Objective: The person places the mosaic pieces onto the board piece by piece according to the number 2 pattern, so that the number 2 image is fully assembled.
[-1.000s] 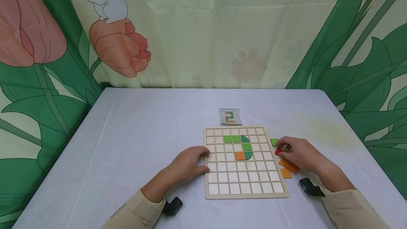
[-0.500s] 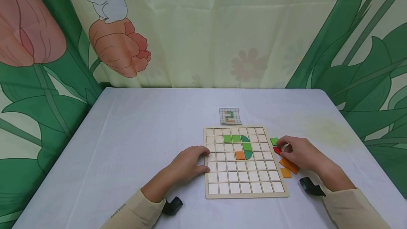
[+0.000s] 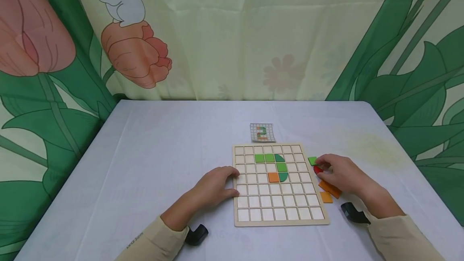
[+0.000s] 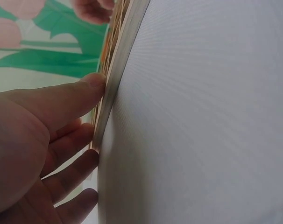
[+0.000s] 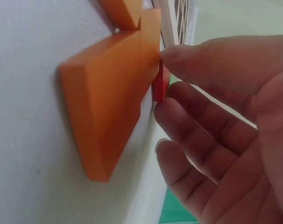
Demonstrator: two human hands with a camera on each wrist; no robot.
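A wooden grid board [image 3: 281,224] lies on the white table, with green tiles [image 3: 269,158] and an orange tile [image 3: 273,177] set in its cells. My left hand [image 3: 214,184] rests at the board's left edge; in the left wrist view its thumb [image 4: 92,84] touches the rim and the fingers are loosely spread. Beside the right edge, my right hand [image 3: 342,172] pinches a small red tile [image 3: 317,169] with a rounded side. The right wrist view shows this red tile [image 5: 158,84] between thumb and fingers, partly hidden behind an orange tile.
Orange tiles [image 3: 330,189] lie just below my right hand, with a yellow-orange tile [image 3: 326,197] nearer me. A green tile [image 3: 312,161] sits beyond the fingertips. Behind the board lies a small pattern card [image 3: 262,133]. A printed curtain [image 3: 232,35] hangs behind the table.
The red tile has turned and shifted slightly at my right fingertips, near the board's edge. My left hand and the board have stayed in place.
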